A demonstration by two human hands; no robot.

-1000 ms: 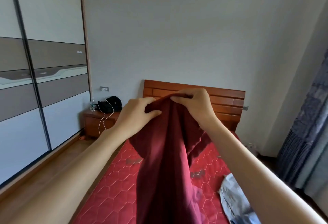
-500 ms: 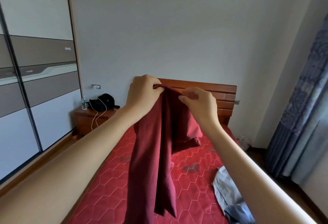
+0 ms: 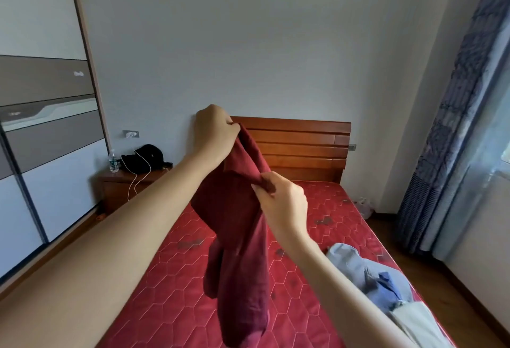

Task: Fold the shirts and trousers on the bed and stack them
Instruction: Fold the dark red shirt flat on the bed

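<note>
A dark red garment (image 3: 238, 237) hangs in the air over the red quilted bed (image 3: 171, 278). My left hand (image 3: 214, 132) grips its top edge, raised in front of the headboard. My right hand (image 3: 281, 201) pinches the same edge lower and to the right, so the cloth slopes down between the two hands. The rest of the garment drapes in folds down to the mattress. A heap of light blue and pale clothes (image 3: 378, 278) lies on the bed's right side, partly behind my right forearm.
A wooden headboard (image 3: 303, 149) stands against the far wall. Left of the bed, a nightstand (image 3: 124, 185) carries a water bottle (image 3: 113, 161), a black bag and a white cable. Sliding wardrobe doors (image 3: 41, 140) line the left wall. Blue curtains (image 3: 452, 127) hang right.
My left hand has lifted its end of the red garment higher and my right hand has dropped lower, tilting the held edge. The view has turned a little to the left.
</note>
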